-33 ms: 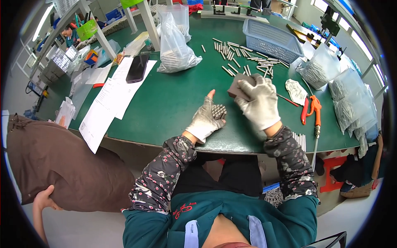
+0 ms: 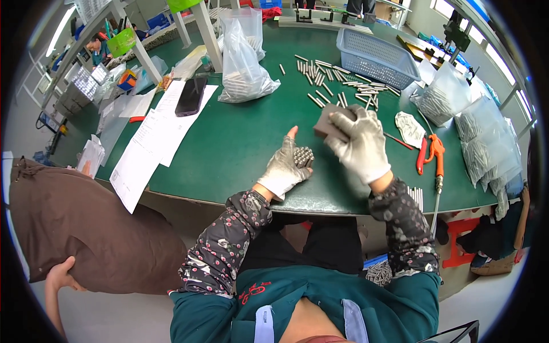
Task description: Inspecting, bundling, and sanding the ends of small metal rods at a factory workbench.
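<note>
My left hand (image 2: 284, 170), in a pale work glove with bare fingertips, is wrapped round a bundle of short metal pins (image 2: 303, 155) near the table's front edge. The bundle's round ends face up. A brownish-grey rectangular block (image 2: 327, 127) is gripped in my right hand (image 2: 363, 143), which wears a similar glove. That block is held apart from the bundle, to its upper right. Beyond it, many loose metal pins (image 2: 320, 74) lie scattered on the green table (image 2: 229, 148). My right sleeve partly covers a row of pins (image 2: 416, 197).
A blue perforated basket (image 2: 377, 57) stands behind the loose pins. On the right are an orange air gun (image 2: 436, 151), a crumpled white glove (image 2: 409, 129) and bags of pins (image 2: 483, 140). Papers (image 2: 143, 154), a phone (image 2: 191, 96) and a plastic bag (image 2: 243, 68) occupy the left. Someone's hand (image 2: 62, 275) touches brown cloth.
My right hand and the block have shifted very slightly. The left hand keeps hold of the bundle of pins.
</note>
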A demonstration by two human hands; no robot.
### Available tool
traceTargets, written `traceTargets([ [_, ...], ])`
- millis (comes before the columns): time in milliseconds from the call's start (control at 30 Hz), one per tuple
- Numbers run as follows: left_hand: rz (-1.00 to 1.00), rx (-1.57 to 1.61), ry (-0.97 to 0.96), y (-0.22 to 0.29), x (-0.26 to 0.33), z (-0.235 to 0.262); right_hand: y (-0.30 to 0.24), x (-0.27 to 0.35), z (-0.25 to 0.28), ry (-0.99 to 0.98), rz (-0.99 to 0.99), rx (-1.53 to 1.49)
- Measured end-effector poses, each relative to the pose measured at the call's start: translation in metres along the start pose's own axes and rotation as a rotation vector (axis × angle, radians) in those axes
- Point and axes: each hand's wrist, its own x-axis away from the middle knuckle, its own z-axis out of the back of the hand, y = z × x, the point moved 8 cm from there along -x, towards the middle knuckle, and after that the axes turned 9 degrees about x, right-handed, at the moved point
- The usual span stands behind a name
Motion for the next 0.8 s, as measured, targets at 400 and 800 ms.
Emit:
traceTargets([
  [400, -0.108, -0.304, 0.131, 0.011, 0.002, 0.005, -0.023, 0.002, -0.008, -0.162, 0.176, -0.016],
  [800, 0.095, 0.067, 0.012, -0.006, 0.001, -0.002, -0.047, 0.005, 0.005, -0.129, 0.366, -0.272],
])
